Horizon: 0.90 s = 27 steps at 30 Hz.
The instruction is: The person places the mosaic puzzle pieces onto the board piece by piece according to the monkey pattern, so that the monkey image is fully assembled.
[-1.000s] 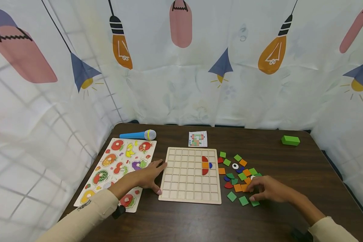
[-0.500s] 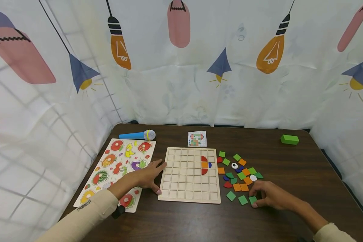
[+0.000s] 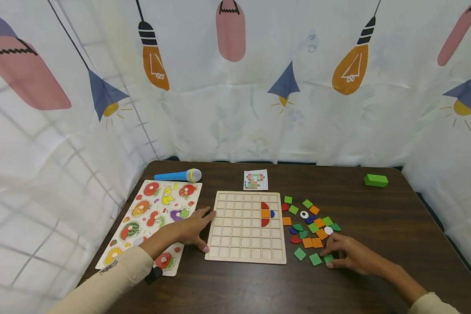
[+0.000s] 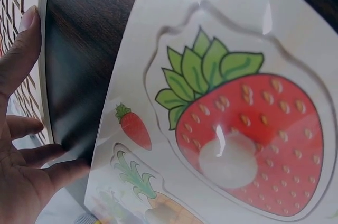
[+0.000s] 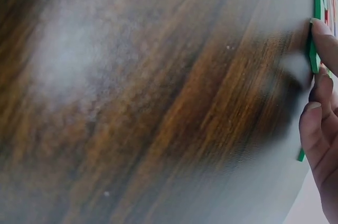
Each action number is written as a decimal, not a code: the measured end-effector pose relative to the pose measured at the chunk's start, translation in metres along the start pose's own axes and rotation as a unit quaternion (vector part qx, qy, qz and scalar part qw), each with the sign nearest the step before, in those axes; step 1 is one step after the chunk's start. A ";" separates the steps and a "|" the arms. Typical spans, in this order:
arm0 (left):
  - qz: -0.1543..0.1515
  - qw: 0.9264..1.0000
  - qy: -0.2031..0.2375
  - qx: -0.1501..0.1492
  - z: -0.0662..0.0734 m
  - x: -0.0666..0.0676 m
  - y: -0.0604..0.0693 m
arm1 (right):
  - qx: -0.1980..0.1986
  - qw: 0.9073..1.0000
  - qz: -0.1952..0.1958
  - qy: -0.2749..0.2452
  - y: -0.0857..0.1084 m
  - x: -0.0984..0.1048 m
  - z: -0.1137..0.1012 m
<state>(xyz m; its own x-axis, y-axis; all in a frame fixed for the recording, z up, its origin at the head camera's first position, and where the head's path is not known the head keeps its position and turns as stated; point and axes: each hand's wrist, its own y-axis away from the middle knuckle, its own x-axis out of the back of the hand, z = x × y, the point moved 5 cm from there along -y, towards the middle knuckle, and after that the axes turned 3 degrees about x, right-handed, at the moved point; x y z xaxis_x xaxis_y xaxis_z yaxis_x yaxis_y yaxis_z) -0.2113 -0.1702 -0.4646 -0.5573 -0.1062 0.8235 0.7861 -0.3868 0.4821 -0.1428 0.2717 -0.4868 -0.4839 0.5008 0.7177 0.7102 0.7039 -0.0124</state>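
Right hand (image 3: 350, 254) pinches a green tile (image 3: 328, 258) at its fingertips (image 5: 325, 39); spread left hand (image 3: 190, 227) touches the board (image 3: 235, 241).

head: bright, even | left wrist: glints on fruit board (image 4: 132, 71) | right wrist: tabletop (image 5: 158, 108) blurred, glare

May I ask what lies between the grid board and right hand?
In the head view, coloured pieces, green squares among them, lie between the grid board and right hand.

The left hand (image 3: 191, 226) has its fingers spread, while the right hand (image 3: 352, 254) pinches with thumb and fingertip.
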 end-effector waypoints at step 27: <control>0.003 1.000 0.005 -0.020 -0.002 -0.002 -0.001 | -0.063 0.998 0.015 0.005 -0.009 -0.002 -0.006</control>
<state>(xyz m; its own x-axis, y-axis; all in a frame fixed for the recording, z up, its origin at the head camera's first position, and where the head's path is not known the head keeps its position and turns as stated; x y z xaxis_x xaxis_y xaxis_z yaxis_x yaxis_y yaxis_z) -0.2117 -0.1714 -0.4678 -0.5547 -0.1184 0.8236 0.7786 -0.4229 0.4636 -0.1453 0.2615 -0.4836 -0.4571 0.5157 0.7246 0.7829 0.6199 0.0527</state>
